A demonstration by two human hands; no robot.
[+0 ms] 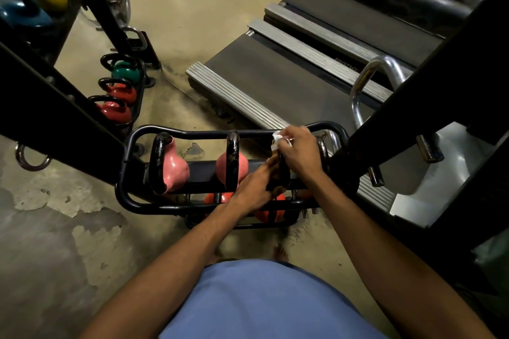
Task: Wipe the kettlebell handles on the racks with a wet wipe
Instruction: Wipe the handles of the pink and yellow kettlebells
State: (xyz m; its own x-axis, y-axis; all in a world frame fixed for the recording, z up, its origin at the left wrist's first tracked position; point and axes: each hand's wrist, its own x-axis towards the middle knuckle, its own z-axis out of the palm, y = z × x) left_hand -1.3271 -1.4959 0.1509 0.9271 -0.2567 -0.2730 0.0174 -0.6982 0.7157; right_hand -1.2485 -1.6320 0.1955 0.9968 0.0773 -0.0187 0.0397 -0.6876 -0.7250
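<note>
a person leans over a low black rack [129,201] of kettlebells; the right hand [298,151] has its fingers pinched shut on a white wipe [276,140] at the top of a black handle [282,170], third along. the left hand [254,187] is clamped on that handle lower down. the wipe looks soft and limp, the kettlebell heavy and rigid, best steadied by its handle.

White wet wipe [276,140] pressed on a black kettlebell handle [281,170] in the rack [132,202].
</note>
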